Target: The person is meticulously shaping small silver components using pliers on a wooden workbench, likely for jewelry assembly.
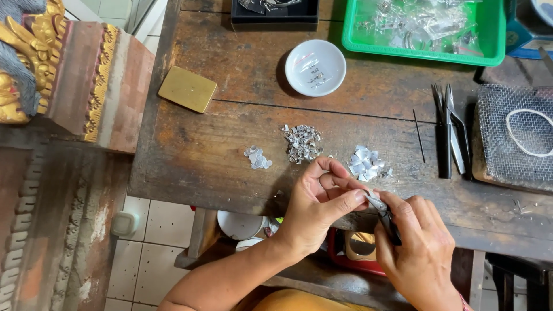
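My left hand (pixel 319 201) is at the front edge of a worn wooden table (pixel 213 155), its fingertips pinched on something small that I cannot make out, meeting the tip of the pliers. My right hand (pixel 417 245) grips small dark-handled pliers (pixel 383 212) whose jaws point up-left to the left fingertips. Just beyond the hands lie three small heaps of silver metal pieces: flat bits (pixel 257 158) at left, curled bits (pixel 302 142) in the middle, and larger flat pieces (pixel 366 163) at right.
A white dish (pixel 315 67) with tiny parts, a brass plate (pixel 187 88), a green tray (pixel 423 29) of silver bits, a dark box (pixel 275 14), tweezers and snips (pixel 452 135), a thin needle (pixel 419 135) and a wire mesh block (pixel 512 135) lie on the table. A carved gilded wooden piece (pixel 63 69) stands left.
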